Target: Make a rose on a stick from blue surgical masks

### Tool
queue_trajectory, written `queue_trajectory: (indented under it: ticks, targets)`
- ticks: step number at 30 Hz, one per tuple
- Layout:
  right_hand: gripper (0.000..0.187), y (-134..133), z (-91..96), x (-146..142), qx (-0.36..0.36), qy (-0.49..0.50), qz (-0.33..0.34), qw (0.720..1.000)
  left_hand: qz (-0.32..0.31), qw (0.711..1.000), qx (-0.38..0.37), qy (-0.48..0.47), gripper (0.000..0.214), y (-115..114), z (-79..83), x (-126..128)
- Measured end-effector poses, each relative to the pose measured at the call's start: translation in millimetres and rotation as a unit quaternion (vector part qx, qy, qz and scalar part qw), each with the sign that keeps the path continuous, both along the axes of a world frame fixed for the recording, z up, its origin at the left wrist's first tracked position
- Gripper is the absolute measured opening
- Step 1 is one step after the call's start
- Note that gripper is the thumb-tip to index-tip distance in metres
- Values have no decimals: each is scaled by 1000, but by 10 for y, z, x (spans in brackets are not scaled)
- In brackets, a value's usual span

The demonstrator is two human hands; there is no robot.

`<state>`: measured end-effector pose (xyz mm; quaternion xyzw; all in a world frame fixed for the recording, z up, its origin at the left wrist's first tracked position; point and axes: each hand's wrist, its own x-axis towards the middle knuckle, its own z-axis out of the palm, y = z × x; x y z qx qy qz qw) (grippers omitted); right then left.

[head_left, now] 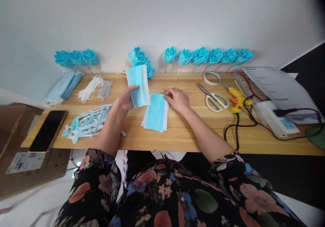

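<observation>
My left hand [127,97] is closed on a light blue face mask sheet [139,81] with white edges and no ear loops, raised above the table with the thumb across its front. Below and to its right lies a small stack of similar mask sheets [155,113], slightly fanned, on the wood. At the stack's upper right corner, my right hand [177,99] has thumb and forefinger pinched on the top mask sheet. A heap of cut blue and white strips [87,122] lies left of my left forearm.
Blue flowers [200,56] on sticks line the wall. White cords [91,88], folded masks [64,86] and a phone [48,130] sit left. To the right are tape [212,78], scissors [214,100], a yellow glue gun [237,99], a power strip [278,120] and black cables.
</observation>
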<state>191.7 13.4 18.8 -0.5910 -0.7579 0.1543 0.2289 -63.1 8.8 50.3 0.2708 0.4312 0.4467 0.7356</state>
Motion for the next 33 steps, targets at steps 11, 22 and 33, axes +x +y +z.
queue_trajectory:
  ticks: [11, 22, 33]
  targets:
    - [8, -17, 78, 93, -10, 104, -22, 994, 23, 1000, -4, 9, 42, 6, -10, -15]
    - [8, -9, 55, 103, -54, 72, -56, 994, 16, 1000, -5, 3, 38, -19, 27, 9]
    - [21, -64, 68, 112, -2, 53, 20, 998, 21, 999, -5, 35, 46, -12, 36, -40]
